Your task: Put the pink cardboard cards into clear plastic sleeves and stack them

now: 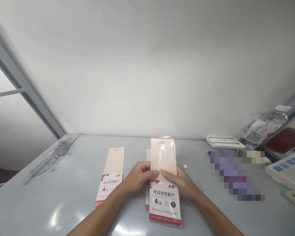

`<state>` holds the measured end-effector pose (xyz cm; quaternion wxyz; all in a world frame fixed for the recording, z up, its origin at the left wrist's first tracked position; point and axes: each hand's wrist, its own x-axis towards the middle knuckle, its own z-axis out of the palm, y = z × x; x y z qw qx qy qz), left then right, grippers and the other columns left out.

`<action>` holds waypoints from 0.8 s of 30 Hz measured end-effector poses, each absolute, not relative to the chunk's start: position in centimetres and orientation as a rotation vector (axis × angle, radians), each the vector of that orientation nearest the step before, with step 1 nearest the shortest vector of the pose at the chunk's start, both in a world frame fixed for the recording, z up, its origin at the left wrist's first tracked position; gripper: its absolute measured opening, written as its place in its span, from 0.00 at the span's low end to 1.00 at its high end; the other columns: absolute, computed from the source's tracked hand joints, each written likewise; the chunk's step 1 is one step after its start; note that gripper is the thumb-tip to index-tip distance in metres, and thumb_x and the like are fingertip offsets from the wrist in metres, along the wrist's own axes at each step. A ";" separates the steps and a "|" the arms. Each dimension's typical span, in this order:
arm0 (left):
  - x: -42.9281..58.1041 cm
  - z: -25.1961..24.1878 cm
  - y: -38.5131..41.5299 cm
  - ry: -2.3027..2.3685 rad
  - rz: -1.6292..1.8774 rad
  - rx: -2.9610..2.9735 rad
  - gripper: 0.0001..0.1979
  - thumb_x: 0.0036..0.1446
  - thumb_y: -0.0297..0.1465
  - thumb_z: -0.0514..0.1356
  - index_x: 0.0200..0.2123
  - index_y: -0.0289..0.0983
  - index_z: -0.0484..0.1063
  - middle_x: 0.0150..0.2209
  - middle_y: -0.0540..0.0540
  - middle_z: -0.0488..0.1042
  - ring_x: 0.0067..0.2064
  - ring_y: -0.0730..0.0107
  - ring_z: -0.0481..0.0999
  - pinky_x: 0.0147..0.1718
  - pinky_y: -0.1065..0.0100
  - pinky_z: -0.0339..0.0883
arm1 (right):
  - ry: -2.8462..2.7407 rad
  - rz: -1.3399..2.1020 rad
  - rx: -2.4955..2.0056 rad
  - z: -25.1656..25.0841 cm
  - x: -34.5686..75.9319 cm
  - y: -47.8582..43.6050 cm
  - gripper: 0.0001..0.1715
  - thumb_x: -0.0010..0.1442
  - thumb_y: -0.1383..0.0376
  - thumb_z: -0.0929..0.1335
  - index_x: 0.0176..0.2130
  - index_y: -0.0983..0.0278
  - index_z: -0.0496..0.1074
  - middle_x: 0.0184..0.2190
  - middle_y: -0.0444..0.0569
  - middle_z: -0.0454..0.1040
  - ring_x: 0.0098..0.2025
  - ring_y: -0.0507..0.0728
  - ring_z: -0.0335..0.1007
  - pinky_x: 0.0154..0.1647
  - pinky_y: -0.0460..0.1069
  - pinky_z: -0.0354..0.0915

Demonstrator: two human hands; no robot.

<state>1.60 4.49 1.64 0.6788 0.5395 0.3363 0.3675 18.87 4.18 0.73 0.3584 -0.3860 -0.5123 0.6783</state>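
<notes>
In the middle, a ruler-set packet in a clear plastic sleeve is held upright-facing over the table, cream above and white with a red bottom band below. My left hand grips its left edge with the thumb on the front. From the other side my right hand pinches it the same way, the thumbs almost meeting. Behind it, a similar packet is mostly hidden. Left of my hands lies another such packet, partly covered by my left forearm. Clear rulers with dark markings lie in a heap at far left.
On the right are a white flat device, a tilted water bottle, a blurred-out purple item and a clear case with blue pieces. A small white bit lies by my right hand. A wall closes the back.
</notes>
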 end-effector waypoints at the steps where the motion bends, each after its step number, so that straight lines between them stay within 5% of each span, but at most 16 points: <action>1: 1.6 1.6 4.5 0.758 0.842 1.217 0.16 0.49 0.39 0.59 0.33 0.30 0.72 0.28 0.43 0.72 0.31 0.68 0.70 0.30 0.69 0.61 | -1.323 1.736 -1.017 0.6 18.9 4.2 0.21 0.50 0.53 0.68 0.36 0.68 0.71 0.27 0.51 0.75 0.30 0.58 0.71 0.29 0.50 0.64; 13: 1.6 1.8 4.8 0.890 0.804 1.324 0.17 0.49 0.41 0.57 0.31 0.31 0.69 0.26 0.46 0.69 0.25 0.74 0.66 0.23 0.72 0.57 | -1.488 1.614 -1.137 1.2 18.8 4.4 0.24 0.53 0.49 0.63 0.33 0.67 0.70 0.28 0.51 0.75 0.31 0.58 0.71 0.30 0.49 0.64; 18: 0.6 1.1 5.1 1.478 0.589 1.707 0.19 0.49 0.47 0.53 0.23 0.36 0.66 0.23 0.48 0.69 0.23 0.73 0.65 0.21 0.72 0.51 | -1.703 1.123 -1.630 1.6 21.7 6.3 0.27 0.54 0.45 0.58 0.24 0.64 0.67 0.21 0.47 0.70 0.23 0.55 0.66 0.26 0.49 0.61; 24: -0.3 1.2 5.5 1.880 0.406 1.906 0.20 0.50 0.49 0.50 0.21 0.38 0.63 0.22 0.48 0.67 0.22 0.72 0.63 0.20 0.71 0.48 | -1.670 0.424 -2.265 1.2 26.4 7.9 0.26 0.53 0.46 0.56 0.37 0.61 0.68 0.37 0.52 0.72 0.37 0.62 0.69 0.31 0.53 0.61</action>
